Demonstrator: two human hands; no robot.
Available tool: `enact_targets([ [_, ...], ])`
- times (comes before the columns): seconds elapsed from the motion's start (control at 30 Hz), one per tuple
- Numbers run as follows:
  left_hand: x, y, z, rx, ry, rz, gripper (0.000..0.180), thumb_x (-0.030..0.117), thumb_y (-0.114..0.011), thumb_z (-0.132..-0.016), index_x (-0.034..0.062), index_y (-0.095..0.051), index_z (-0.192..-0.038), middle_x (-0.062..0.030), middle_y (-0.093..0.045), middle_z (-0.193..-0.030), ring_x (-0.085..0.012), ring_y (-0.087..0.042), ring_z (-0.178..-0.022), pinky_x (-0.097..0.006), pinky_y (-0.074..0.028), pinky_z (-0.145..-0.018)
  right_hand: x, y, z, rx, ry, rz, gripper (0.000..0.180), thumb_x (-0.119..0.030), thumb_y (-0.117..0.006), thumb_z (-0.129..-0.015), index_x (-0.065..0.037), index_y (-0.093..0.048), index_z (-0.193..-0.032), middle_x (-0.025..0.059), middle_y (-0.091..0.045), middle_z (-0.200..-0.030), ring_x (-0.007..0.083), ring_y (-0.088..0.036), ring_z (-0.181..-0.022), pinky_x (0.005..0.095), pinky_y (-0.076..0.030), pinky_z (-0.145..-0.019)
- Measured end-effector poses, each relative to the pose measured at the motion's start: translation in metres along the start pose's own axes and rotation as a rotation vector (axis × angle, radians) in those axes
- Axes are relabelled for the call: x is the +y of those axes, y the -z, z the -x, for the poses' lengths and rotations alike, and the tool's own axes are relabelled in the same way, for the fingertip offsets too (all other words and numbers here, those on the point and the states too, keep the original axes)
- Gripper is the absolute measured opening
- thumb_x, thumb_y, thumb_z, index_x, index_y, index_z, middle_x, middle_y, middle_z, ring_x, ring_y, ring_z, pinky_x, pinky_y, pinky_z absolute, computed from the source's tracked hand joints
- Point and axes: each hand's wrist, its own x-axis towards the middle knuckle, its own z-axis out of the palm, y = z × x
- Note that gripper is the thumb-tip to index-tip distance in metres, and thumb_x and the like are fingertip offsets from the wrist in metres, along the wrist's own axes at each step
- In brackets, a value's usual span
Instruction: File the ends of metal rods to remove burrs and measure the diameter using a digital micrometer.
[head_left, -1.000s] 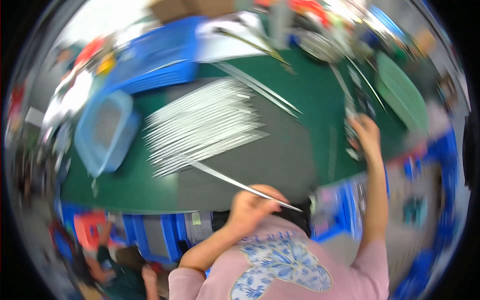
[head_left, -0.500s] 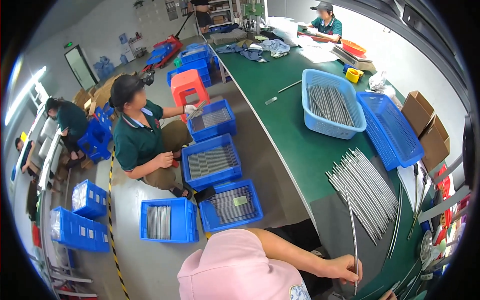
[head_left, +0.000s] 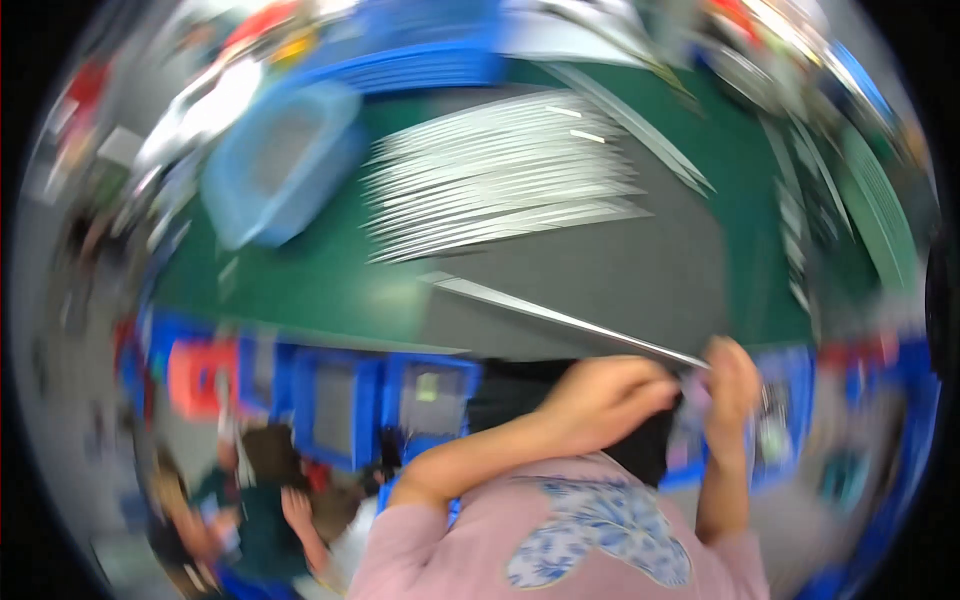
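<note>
Everything is smeared by motion. A long thin metal rod (head_left: 560,314) slants over the grey mat (head_left: 650,275), its near right end at the fingertips of my right hand (head_left: 732,395), whose fingers look closed on it. Just left of that, my left hand (head_left: 610,400) is bent inward below the rod, fingers curled together; whatever they hold, if anything, cannot be made out. Beyond the rod lies a wide bundle of metal rods (head_left: 500,175), side by side on the mat and green tabletop (head_left: 340,285).
A light blue basket (head_left: 235,190) and a darker blue basket (head_left: 410,65) stand at the far left. More thin rods (head_left: 640,130) lie past the bundle. Several blue crates (head_left: 335,405) and a red stool (head_left: 200,380) are left below the table, beside a seated co-worker (head_left: 255,520).
The view has swung to the right, over the table. The rod's end, in my left hand before, is now at my right hand, which has come up into full view.
</note>
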Motion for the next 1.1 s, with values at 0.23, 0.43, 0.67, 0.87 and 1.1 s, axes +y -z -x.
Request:
enact_targets([
  [0.23, 0.012, -0.003, -0.038, 0.082, -0.689, -0.834, 0.026, 0.005, -0.067, -0.065, 0.0059, -0.064, -0.091, -0.0060, -0.057, -0.076, -0.0233, -0.054, -0.064, -0.034, -0.043, -0.060, -0.019, 0.023, -0.001, -0.090, 0.026, 0.065, 0.016, -0.009, -0.046, -0.084, 0.000, -0.050, -0.072, 0.0118, -0.052, -0.062, 0.0276, -0.053, -0.056, 0.0348, -0.040, -0.052],
  [0.43, -0.004, -0.021, -0.039, 0.162, -0.694, -0.732, 0.023, -0.003, -0.067, -0.065, 0.0041, -0.065, -0.086, -0.0048, -0.055, -0.069, -0.0194, -0.051, -0.057, -0.029, -0.039, -0.049, -0.011, 0.058, -0.006, 0.321, -0.002, 0.561, 0.017, -0.021, -0.056, -0.082, -0.005, -0.057, -0.076, 0.0103, -0.056, -0.067, 0.0295, -0.056, -0.061, 0.0373, -0.043, -0.054],
  [0.67, -0.023, -0.027, -0.064, 0.222, -0.727, -0.859, 0.023, -0.002, -0.067, -0.063, 0.0050, -0.066, -0.085, -0.0045, -0.055, -0.073, -0.0203, -0.050, -0.063, -0.030, -0.039, -0.054, 0.020, 0.060, -0.032, 0.384, 0.093, 1.062, 0.013, -0.016, -0.062, -0.073, -0.005, -0.057, -0.070, 0.0078, -0.051, -0.068, 0.0251, -0.057, -0.068, 0.0363, -0.046, -0.053],
  [0.87, -0.018, -0.020, -0.050, 0.237, -0.666, -0.795, 0.022, 0.000, -0.068, -0.062, 0.0049, -0.066, -0.084, -0.0050, -0.053, -0.074, -0.0206, -0.049, -0.064, -0.031, -0.038, -0.056, 0.002, 0.058, 0.000, 0.298, -0.115, 0.353, 0.010, -0.008, -0.053, -0.079, -0.002, -0.047, -0.085, 0.0129, -0.056, -0.070, 0.0307, -0.057, -0.061, 0.0370, -0.043, -0.053],
  [1.1, -0.014, -0.013, -0.048, 0.221, -0.609, -0.758, 0.019, -0.002, -0.067, -0.065, 0.0026, -0.065, -0.083, -0.0072, -0.051, -0.073, -0.0190, -0.050, -0.058, -0.029, -0.039, -0.051, 0.009, 0.033, 0.023, 0.177, -0.212, 0.251, 0.027, -0.012, -0.067, -0.070, -0.003, -0.053, -0.091, 0.0025, -0.041, -0.047, 0.0128, -0.038, -0.039, 0.0271, -0.029, -0.040],
])
